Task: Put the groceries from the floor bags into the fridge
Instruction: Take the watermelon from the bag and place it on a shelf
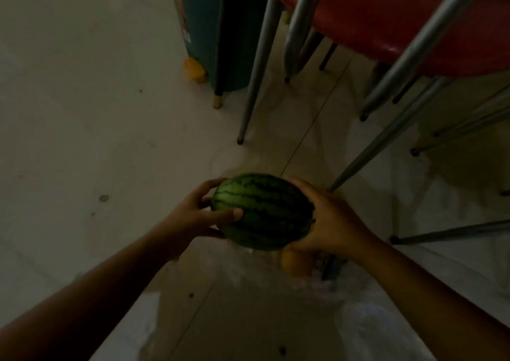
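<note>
Holding a small oval watermelon point(262, 211) between both hands, the person keeps it lifted above the pale floor point(82, 126), just over a crumpled clear plastic bag point(356, 291) that lies spread out below. Its rind is smooth and glossy, dark green with jagged darker stripes running lengthwise. The left hand point(198, 217) cups one end, fingers curled over the top and far side and the thumb pressed flat on the near face. The right hand point(328, 222) wraps the other end, palm against the rind and fingers curved underneath, out of sight. Directly beneath the right hand, an orange rounded fruit point(294, 265) sits inside the thin, wrinkled film of the bag, next to something dark that is too dim to make out. The floor looks smooth and matte, marked with a few small dark spots and a thin straight seam. Farther off stands a round teal bin point(201, 29) with a label on its side and an orange piece at its base. To the right, a shiny red chair seat point(386, 15) rests on slim, round, grey metal legs point(256, 70) ending in black tips, with more such legs splaying out nearby. The light is low throughout.
</note>
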